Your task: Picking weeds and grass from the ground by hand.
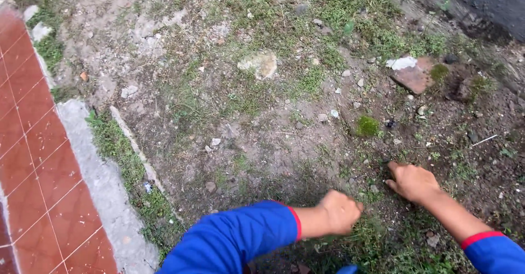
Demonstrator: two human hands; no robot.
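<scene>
In the head view, both arms reach forward and down to a patch of bare brown soil with thin green grass (306, 159). The left hand (340, 211) comes in from the lower middle, its forearm lying nearly level out of a blue sleeve with a red cuff (257, 233). Its fingers are curled tight into a fist, knuckles up, pressed down in the short green grass tufts (377, 236) at the near edge of the soil; whether it grips any blades cannot be told. The right hand (411, 181) enters from the lower right, wrist bent, palm down, with fingers loosely bent and the tips touching the dirt and small grass just ahead of it; nothing shows clearly in its grasp. The two hands are near each other, the right a little farther forward. Beyond them lie a small bright green moss clump (367, 125), a flat reddish-brown stone (413, 78) and a pale rounded stone (259, 64). Red-brown tiled paving (33, 159) with a grey concrete edge (98, 181) runs along the left.
</scene>
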